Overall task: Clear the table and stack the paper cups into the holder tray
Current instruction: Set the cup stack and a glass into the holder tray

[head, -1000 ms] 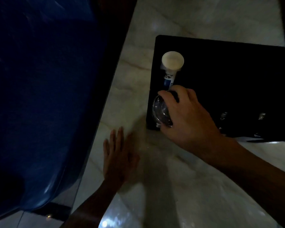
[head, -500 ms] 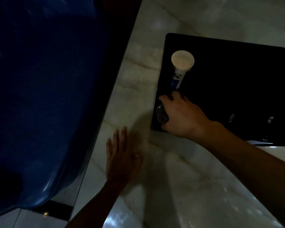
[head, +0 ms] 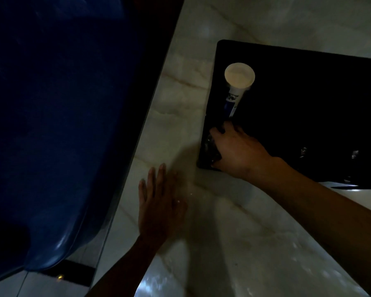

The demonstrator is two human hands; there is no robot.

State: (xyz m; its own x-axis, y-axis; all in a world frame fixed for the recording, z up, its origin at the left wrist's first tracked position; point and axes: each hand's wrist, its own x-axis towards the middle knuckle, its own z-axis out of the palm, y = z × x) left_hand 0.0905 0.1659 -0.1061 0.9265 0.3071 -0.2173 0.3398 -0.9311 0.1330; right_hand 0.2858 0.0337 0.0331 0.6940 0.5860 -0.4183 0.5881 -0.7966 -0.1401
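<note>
A tall stack of white paper cups (head: 237,84) with blue print stands in the left part of the black holder tray (head: 308,86). My right hand (head: 238,153) reaches into the tray's near-left corner, just in front of the stack, with its fingers curled over a clear shiny cup (head: 209,146) that is mostly hidden under them. My left hand (head: 159,202) lies flat on the marble table (head: 244,243), fingers spread, holding nothing, a short way left of the tray's corner.
A dark blue plastic chair (head: 51,125) fills the left side, close to the table's left edge. Two small shiny bits (head: 303,151) sit near the tray's front edge. The scene is dim.
My right hand has sunk lower over the clear cup in the tray corner, hiding more of it. My left hand has stayed flat on the table.
</note>
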